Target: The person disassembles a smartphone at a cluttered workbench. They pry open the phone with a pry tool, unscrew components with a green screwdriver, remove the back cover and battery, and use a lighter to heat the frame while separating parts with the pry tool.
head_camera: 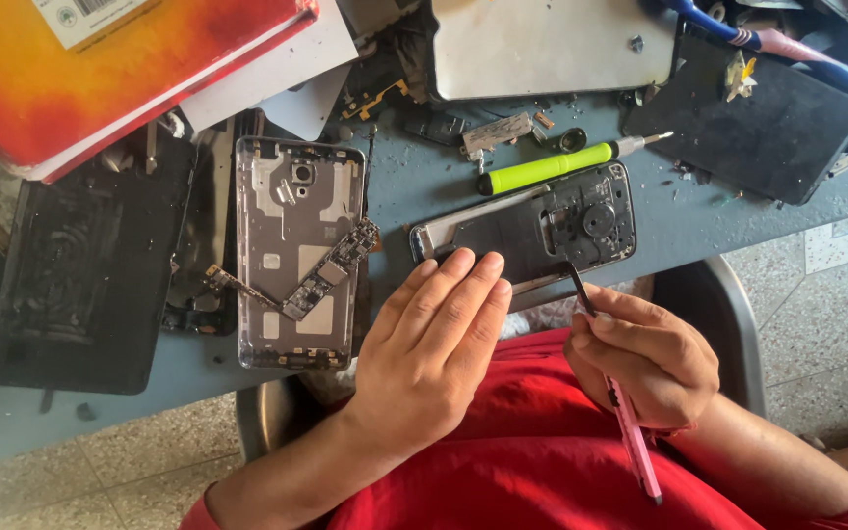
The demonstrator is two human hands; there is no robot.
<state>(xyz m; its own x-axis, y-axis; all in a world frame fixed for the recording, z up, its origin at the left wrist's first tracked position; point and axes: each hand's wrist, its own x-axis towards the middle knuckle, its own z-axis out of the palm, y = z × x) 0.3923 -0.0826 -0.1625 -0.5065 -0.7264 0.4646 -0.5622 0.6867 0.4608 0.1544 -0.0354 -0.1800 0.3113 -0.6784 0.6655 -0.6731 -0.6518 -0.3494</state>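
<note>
A blue-grey desk [699,211], scuffed and dotted with small crumbs of debris, runs across the upper part of the view. Below and beside it lies a speckled stone floor [817,324] of pale tiles. Soft, even daylight falls over everything, with only faint shadows.

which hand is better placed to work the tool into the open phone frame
Right. The right hand holds the pink tool, tip at the phone frame. The left hand lies flat on it, steadying.
</note>
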